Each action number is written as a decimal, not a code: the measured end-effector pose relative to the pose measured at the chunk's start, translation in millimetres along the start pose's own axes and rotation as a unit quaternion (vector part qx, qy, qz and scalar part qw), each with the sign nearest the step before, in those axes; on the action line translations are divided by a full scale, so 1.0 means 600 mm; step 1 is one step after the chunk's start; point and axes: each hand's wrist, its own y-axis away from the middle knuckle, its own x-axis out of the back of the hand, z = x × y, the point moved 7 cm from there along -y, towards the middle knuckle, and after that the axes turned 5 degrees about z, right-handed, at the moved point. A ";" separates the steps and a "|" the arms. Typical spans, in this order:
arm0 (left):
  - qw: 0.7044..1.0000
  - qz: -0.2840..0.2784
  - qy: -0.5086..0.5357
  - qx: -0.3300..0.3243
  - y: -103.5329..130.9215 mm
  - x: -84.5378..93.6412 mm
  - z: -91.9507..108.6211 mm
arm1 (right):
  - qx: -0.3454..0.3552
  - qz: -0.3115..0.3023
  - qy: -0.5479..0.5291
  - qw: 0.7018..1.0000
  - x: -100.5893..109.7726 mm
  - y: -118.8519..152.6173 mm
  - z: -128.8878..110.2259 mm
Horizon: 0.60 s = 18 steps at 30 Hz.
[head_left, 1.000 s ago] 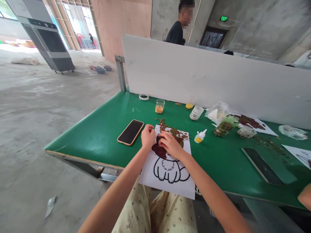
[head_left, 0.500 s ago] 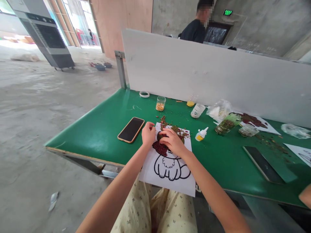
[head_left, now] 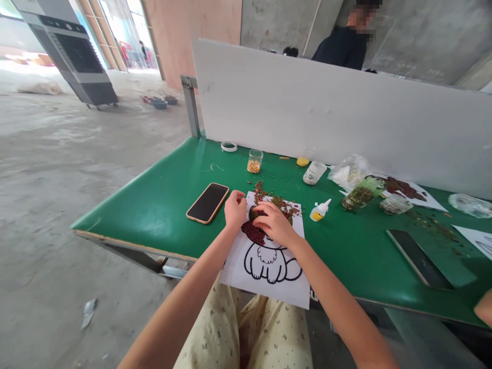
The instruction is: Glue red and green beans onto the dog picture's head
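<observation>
A sheet of white paper (head_left: 234,269) with a black-outlined cartoon animal lies at the table's near edge, its lower end jutting over my lap. Dark red grains (head_left: 254,234) cover part of the animal's head. Greenish and red grains (head_left: 279,201) are strewn loose across the sheet's top. My right hand (head_left: 273,223) rests over the head with its fingers apart, touching the grain-covered area. At the sheet's upper left edge, my left hand (head_left: 236,209) is closed with fingers curled; whatever is in it is hidden.
Left of the sheet lies a phone (head_left: 207,203); a second dark phone (head_left: 418,259) is at right. A glue bottle (head_left: 320,210) stands nearby. Farther back are a jar of yellow kernels (head_left: 254,162), a tipped green-tinted jar (head_left: 363,195) and a white partition (head_left: 326,113). Another person's arm (head_left: 483,309) shows at right.
Both hands keep nearly the same place on the sheet, the right fingers barely shifting. The person behind the partition has moved right. The view has tilted slightly.
</observation>
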 end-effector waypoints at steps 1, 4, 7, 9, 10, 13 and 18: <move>1.000 0.001 0.003 0.000 0.000 0.000 -0.001 | -0.002 0.001 0.001 1.000 0.001 0.000 0.000; 1.000 0.001 0.008 -0.002 0.000 0.000 -0.001 | -0.015 0.011 -0.002 1.000 0.006 -0.001 0.002; 1.000 -0.001 0.006 0.003 0.000 0.001 -0.001 | -0.030 0.022 -0.012 0.999 0.012 -0.002 0.002; 1.000 -0.002 0.003 0.007 0.000 0.001 0.000 | -0.043 0.029 -0.026 0.998 0.016 -0.003 0.004; 1.000 -0.002 0.003 0.008 0.000 0.001 0.000 | -0.056 0.037 -0.037 0.997 0.019 -0.003 0.006; 1.000 -0.001 0.004 0.008 -0.001 0.001 0.000 | -0.133 0.077 -0.098 0.983 0.028 -0.001 0.027; 1.000 0.004 0.009 0.008 -0.002 0.001 -0.004 | -0.295 0.118 -0.287 0.904 0.022 0.018 0.081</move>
